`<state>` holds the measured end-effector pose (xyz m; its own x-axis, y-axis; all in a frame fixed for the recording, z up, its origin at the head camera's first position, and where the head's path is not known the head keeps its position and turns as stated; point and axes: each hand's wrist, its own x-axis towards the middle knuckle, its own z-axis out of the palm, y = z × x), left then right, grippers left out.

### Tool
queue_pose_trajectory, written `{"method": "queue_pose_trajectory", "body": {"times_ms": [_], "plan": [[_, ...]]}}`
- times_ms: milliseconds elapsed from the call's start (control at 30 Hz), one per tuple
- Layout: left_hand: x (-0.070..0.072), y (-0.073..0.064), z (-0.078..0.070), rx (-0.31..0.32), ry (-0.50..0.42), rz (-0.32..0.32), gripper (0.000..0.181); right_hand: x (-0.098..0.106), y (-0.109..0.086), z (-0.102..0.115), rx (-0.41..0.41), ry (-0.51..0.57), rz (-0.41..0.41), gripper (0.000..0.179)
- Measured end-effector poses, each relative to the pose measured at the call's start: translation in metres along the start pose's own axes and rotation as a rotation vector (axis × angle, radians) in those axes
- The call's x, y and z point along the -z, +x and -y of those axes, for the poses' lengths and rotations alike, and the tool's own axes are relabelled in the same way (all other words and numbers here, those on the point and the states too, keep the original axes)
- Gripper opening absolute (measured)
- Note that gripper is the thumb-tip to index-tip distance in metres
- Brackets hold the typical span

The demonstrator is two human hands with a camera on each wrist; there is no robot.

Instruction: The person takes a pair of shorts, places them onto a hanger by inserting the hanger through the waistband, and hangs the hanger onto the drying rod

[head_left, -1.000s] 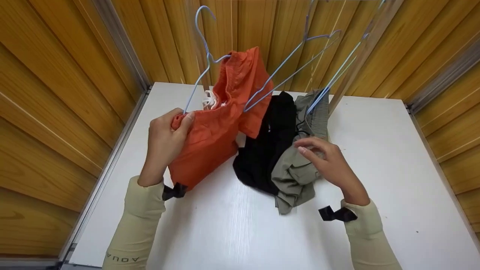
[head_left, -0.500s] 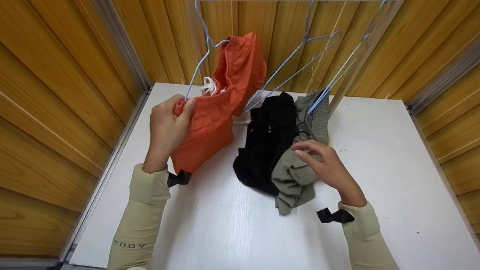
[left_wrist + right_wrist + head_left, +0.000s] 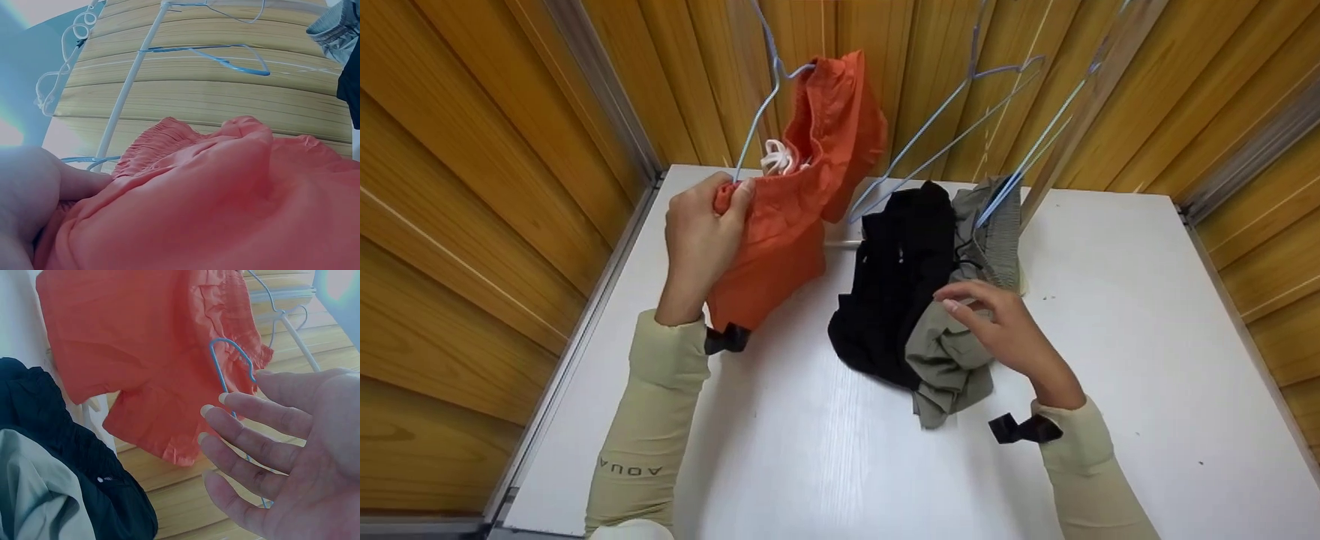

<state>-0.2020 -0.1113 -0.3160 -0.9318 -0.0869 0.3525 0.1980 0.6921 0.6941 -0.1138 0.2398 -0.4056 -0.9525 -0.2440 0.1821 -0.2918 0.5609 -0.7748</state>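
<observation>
spreading out white and faintly grained below the person's arms is the tabletop (image 3: 825, 457), with a few dark specks toward four o'clock. reading it all as a dial from the person's side, plank walls (image 3: 870, 30) in yellow-brown stand at nine, twelve and three, grey metal edging (image 3: 607, 82) running down the corners. i count two upright posts before the back wall: a left post (image 3: 746, 45) near eleven and a right post (image 3: 1099, 97) near two.

garments, three. the orange shorts (image 3: 780, 232) hang tilted toward eleven, a white drawstring (image 3: 777, 157) bunched at the waist. the black garment (image 3: 892, 300) sits just off the middle toward four, touching the grey-green garment (image 3: 952, 345) farther out that way.

blue hangers, at least three. the first hanger (image 3: 751, 129) enters the orange waist; the second hanger (image 3: 926, 129) slants down from one o'clock, its end bare; the third hanger (image 3: 1031, 150) comes from two into the grey-green waistband.

hands, two, in pale sleeves (image 3: 649, 427). the left hand (image 3: 701, 232), at ten, pinches the orange waistband at the hanger's end. the right hand (image 3: 1009, 330), at four, has fingers apart and softly bent near the grey-green garment; whether they touch it i cannot tell.
</observation>
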Motion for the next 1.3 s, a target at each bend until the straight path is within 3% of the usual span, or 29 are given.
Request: {"method": "queue_pose_trajectory", "body": {"times_ms": [267, 500, 767, 1067, 1300], "plan": [[-0.002, 0.005, -0.001, 0.01, 0.037, 0.007, 0.03, -0.018, 0.004, -0.007, 0.0, -0.015, 0.056, 0.022], [-0.004, 0.012, 0.0, 0.011, 0.066, -0.006, 0.032, -0.036, 0.006, -0.019, -0.049, -0.025, 0.087, 0.023], [-0.008, 0.01, 0.006, 0.044, 0.109, 0.032, 0.031, -0.053, 0.005, -0.03, -0.083, 0.011, 0.207, 0.031], [-0.006, 0.003, 0.004, 0.026, 0.209, 0.048, 0.039, -0.064, 0.002, -0.038, -0.109, -0.069, 0.271, 0.039], [-0.007, -0.009, -0.003, -0.066, 0.247, -0.033, 0.064, -0.065, 0.003, -0.04, -0.104, -0.075, 0.251, 0.036]]}}
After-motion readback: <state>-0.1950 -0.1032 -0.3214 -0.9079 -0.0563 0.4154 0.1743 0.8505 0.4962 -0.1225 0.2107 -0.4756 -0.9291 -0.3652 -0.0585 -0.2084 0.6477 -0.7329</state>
